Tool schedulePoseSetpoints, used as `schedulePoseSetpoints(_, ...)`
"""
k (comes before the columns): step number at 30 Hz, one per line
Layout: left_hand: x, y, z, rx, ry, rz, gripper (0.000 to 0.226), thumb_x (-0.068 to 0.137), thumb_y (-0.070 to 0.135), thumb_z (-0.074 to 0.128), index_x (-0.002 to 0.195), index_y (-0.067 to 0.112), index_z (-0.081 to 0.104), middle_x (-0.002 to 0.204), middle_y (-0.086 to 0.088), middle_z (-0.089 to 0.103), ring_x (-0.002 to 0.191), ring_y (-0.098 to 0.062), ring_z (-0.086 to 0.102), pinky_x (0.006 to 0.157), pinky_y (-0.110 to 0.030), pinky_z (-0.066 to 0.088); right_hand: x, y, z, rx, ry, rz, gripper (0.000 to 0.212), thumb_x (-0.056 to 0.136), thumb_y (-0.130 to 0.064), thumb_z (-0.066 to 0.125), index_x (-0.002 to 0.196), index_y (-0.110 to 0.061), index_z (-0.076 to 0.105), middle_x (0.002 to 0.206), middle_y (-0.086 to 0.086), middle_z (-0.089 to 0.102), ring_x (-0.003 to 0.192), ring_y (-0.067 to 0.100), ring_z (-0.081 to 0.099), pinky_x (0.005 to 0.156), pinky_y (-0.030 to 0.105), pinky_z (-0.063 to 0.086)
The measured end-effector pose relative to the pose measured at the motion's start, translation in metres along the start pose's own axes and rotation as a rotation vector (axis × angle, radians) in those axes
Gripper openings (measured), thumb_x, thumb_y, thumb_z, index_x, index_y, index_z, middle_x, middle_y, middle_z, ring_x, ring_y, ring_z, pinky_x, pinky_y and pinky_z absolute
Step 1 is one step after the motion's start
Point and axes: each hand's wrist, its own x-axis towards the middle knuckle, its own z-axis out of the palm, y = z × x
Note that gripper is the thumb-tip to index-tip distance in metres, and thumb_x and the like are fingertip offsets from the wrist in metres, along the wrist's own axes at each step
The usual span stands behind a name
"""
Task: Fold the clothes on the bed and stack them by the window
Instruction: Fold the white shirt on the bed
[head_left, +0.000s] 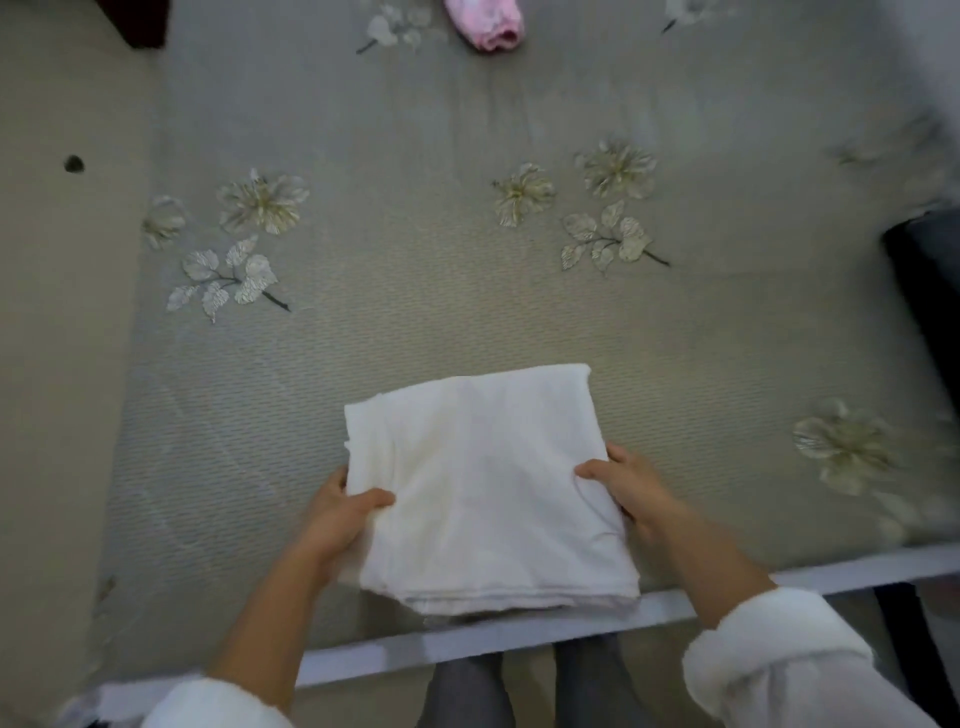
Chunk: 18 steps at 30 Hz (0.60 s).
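A folded white garment (483, 483) lies as a thick square at the near edge of the bed (467, 286). My left hand (343, 514) grips its left side, thumb on top and fingers underneath. My right hand (623, 483) grips its right side the same way. The near edge of the fold overhangs the bed's pale frame (519, 642). A pink garment (488, 23) lies crumpled at the far side of the bed, at the top of the view.
The bed has a grey-green cover with embroidered flowers. A beige floor (57, 364) runs along the left. A dark object (924, 291) sits at the right edge. My legs (524, 691) stand against the bed frame.
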Motion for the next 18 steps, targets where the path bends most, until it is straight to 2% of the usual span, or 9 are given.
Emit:
schedulePoseSetpoints(2,-0.023,0.009,0.010,0.046,-0.064,0.044,0.049,0.076,0.010,0.074,0.119,0.021,0.054,0.106,-0.002,0.064,0.088,-0.017,0.061,0.068,-0.032,0.046,-0.027,-0.004,-0.022,-0.003,0.040,-0.007,0.015,0.082,-0.007,0.066,0.093,-0.017,0.067,0.087,0.000,0.069,0.076,0.018,0.064,0.064,0.025,0.052)
schedulePoseSetpoints(6,-0.055,0.037,0.041,0.159,-0.157,0.165,0.054,0.075,0.012,0.077,0.123,0.020,0.054,0.111,-0.002,0.063,0.085,-0.011,0.059,0.064,-0.027,0.043,-0.069,-0.006,-0.072,0.011,0.120,-0.026,0.019,0.083,-0.009,0.066,0.100,-0.019,0.065,0.096,0.004,0.068,0.086,0.022,0.062,0.079,0.032,0.050)
schedulePoseSetpoints(10,-0.075,0.083,0.089,0.254,-0.262,0.266,0.064,0.076,0.018,0.076,0.133,0.019,0.048,0.118,-0.002,0.058,0.102,-0.026,0.057,0.086,-0.041,0.046,-0.104,-0.006,-0.129,0.090,0.190,-0.057,0.022,0.085,-0.014,0.066,0.104,-0.024,0.061,0.096,-0.003,0.066,0.084,0.017,0.061,0.067,0.030,0.049)
schedulePoseSetpoints(13,-0.090,0.120,0.136,0.305,-0.351,0.357,0.055,0.079,0.021,0.072,0.129,0.026,0.048,0.119,-0.001,0.057,0.106,-0.027,0.056,0.096,-0.049,0.045,-0.124,-0.004,-0.176,0.163,0.296,-0.102,0.025,0.084,-0.017,0.069,0.105,-0.027,0.060,0.099,-0.005,0.065,0.090,0.019,0.061,0.078,0.035,0.051)
schedulePoseSetpoints(15,-0.102,0.144,0.170,0.332,-0.420,0.384,0.046,0.082,0.022,0.067,0.121,0.033,0.047,0.118,0.001,0.055,0.104,-0.026,0.055,0.093,-0.045,0.044,-0.133,0.000,-0.210,0.232,0.347,-0.126,0.024,0.083,-0.016,0.070,0.103,-0.025,0.063,0.102,-0.004,0.067,0.093,0.020,0.063,0.081,0.036,0.052)
schedulePoseSetpoints(18,-0.121,0.178,0.229,0.371,-0.514,0.429,0.041,0.083,0.024,0.066,0.117,0.033,0.045,0.110,0.006,0.054,0.095,-0.019,0.055,0.083,-0.039,0.040,-0.141,0.006,-0.262,0.332,0.402,-0.153,0.022,0.083,-0.014,0.070,0.101,-0.024,0.063,0.102,-0.004,0.067,0.090,0.018,0.064,0.070,0.031,0.051)
